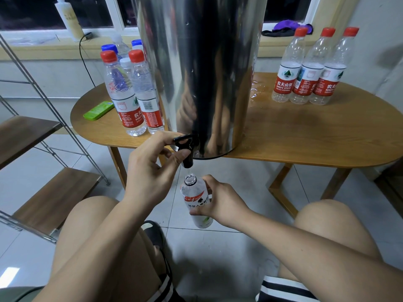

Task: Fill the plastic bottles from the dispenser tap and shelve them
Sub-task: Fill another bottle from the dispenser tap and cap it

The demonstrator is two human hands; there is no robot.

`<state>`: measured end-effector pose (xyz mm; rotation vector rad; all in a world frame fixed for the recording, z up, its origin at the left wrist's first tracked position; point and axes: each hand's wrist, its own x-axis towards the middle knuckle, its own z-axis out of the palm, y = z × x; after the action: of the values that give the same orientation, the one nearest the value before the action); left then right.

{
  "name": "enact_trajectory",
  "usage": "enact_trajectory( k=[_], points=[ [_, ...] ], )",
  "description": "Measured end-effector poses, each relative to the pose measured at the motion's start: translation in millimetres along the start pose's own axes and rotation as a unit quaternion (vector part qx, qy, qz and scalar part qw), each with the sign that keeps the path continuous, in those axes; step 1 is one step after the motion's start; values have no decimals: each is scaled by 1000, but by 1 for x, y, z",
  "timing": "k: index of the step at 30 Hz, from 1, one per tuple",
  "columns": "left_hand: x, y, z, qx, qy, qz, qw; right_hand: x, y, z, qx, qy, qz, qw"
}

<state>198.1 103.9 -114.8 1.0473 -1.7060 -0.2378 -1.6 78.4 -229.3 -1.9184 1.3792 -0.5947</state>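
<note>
While the left hand (pixel 150 168) pinches the black tap (pixel 186 149) at frame centre, the right hand (pixel 220 200) grips an uncapped bottle (pixel 195 201) upright just below the spout, under the desk (pixel 305 131) edge.

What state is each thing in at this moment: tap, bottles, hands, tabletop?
tap: lever held by the left hand, thin stream running.
bottle under the tap: uncapped, gripped by the right hand, mouth below the spout.
three bottles on the right: capped, upright.
bottles on the left: capped, upright.
table: wet beside the dispenser.
</note>
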Motion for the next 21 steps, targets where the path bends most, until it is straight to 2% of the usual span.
enact_trajectory(
  k=[21],
  points=[
    [1,5,-1,11,2,7,1000,1,2,0,1,-1,-2,1000]
  ],
)
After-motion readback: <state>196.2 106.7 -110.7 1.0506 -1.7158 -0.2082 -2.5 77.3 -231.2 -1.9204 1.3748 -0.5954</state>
